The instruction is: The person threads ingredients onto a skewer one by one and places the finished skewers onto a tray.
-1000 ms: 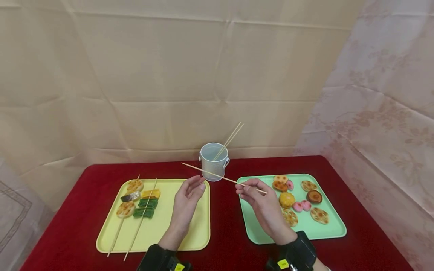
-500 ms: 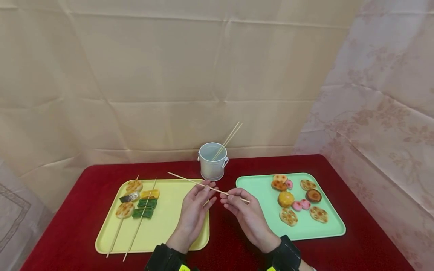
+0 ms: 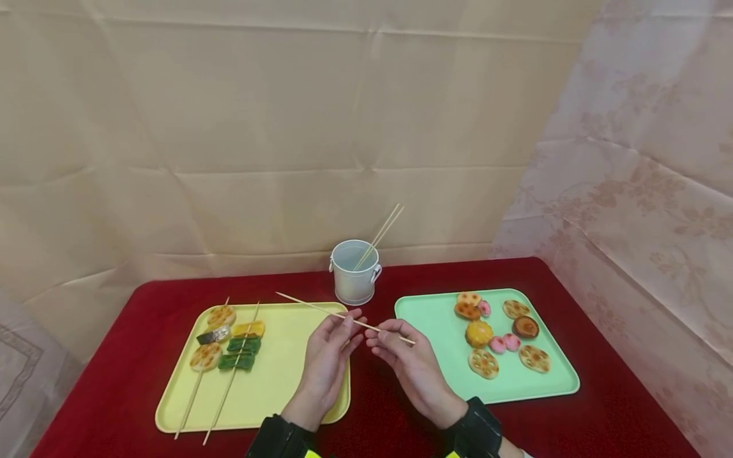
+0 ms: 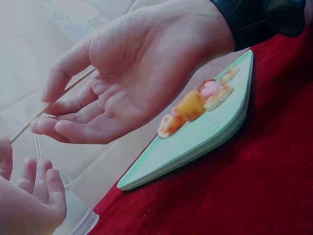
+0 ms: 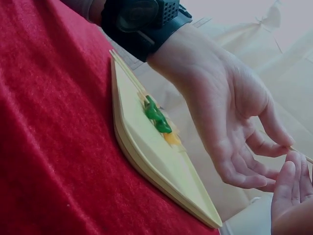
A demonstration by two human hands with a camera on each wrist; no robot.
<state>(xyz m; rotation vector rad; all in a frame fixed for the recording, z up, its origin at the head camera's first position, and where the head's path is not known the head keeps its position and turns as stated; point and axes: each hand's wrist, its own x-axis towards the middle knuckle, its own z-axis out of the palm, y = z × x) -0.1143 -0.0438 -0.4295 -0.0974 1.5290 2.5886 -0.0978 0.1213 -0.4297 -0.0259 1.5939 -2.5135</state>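
A thin wooden skewer (image 3: 309,305) slants across both hands, its far tip pointing left over the yellow tray (image 3: 298,394). My right hand (image 3: 409,366) pinches it near its lower right end. Close beside, my left hand (image 3: 323,362) holds it between thumb and fingers, palm turned inward. In the left wrist view, the right hand (image 4: 142,68) shows its thumb and fingertips on the skewer (image 4: 29,124), whose end lies towards the palm. The right wrist view has the left hand (image 5: 215,107) with thumb and index fingertip meeting at the skewer.
On the yellow tray lie two loaded skewers, one with green pieces (image 3: 237,361), one with lotus root slices (image 3: 206,357). A green tray (image 3: 424,312) at right bears loose pieces, including a mushroom (image 3: 525,327). Behind stands a white bucket (image 3: 353,286) with two skewers (image 3: 382,230).
Over the last second, my right hand has brought the skewer left and down. My left hand, apart from it before, has moved right and now holds it too.
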